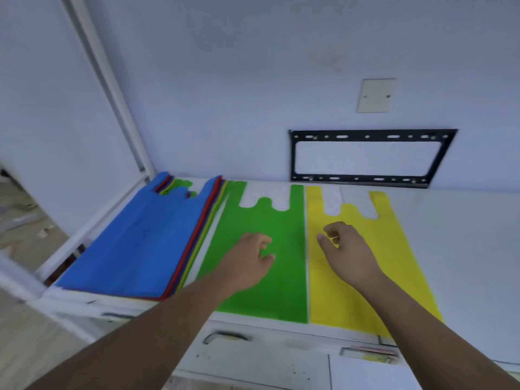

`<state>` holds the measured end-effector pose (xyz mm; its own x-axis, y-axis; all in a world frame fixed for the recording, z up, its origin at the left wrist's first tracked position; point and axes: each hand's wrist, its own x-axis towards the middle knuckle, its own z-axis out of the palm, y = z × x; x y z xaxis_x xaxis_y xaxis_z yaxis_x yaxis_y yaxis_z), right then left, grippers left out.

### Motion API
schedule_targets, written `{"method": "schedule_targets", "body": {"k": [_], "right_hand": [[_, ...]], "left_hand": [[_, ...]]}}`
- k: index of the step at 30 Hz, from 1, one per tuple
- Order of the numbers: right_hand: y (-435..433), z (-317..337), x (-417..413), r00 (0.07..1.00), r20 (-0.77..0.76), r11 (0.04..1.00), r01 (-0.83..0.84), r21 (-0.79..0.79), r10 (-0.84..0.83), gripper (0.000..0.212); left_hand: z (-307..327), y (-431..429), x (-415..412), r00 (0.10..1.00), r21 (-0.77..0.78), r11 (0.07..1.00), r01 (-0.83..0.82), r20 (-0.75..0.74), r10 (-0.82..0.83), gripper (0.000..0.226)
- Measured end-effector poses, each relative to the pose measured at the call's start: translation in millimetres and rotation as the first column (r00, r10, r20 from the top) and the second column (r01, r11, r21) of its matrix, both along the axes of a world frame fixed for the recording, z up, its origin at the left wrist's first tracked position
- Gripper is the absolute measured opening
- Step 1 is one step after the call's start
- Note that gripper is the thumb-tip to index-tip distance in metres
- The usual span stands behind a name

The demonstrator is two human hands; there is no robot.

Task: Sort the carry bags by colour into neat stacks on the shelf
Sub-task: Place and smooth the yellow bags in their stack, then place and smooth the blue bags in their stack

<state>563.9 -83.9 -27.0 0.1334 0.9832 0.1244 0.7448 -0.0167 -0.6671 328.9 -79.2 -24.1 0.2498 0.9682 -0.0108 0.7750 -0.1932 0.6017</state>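
White shelf below a black wall bracket. Mixed stack lies far left of the green bag; yellow bag just right. I see left hand and right hand, fingers loosely curled, holding nothing. I judge bags thin, limp; lift by handle loops.

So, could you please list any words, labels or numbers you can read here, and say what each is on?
No text can be read.
Green bag, yellow bag, blue bag: plain, no print.
Wall plate: blank.
Drawer-front label: too blurred to read.
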Motion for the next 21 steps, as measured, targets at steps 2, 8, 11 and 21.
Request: {"method": "schedule_targets", "body": {"k": [2, 8, 11, 21], "right_hand": [[1, 2, -39, 0.995, -0.004, 0.994, -0.103, -0.027, 0.102, 0.032], [-7, 3, -145, 0.953, -0.07, 0.946, -0.302, -0.117, 0.296, 0.021], [-10, -4, -198, 0.939, -0.184, 0.939, -0.316, -0.135, 0.29, 0.02], [-35, -29, -310, 0.899, -0.424, 0.953, -0.215, -0.216, 0.107, 0.037]], "left_hand": [[8, 1, -30, 1.0, 0.032, 0.999, -0.014, -0.009, 0.014, 0.043], [16, -6, -142, 0.998, 0.064, 0.996, -0.058, -0.028, 0.06, 0.046], [14, -14, -200, 0.999, 0.008, 0.999, -0.035, -0.037, 0.035, 0.061], [-35, -18, -287, 0.956, -0.009, 0.981, 0.192, -0.224, -0.189, 0.064]]}}
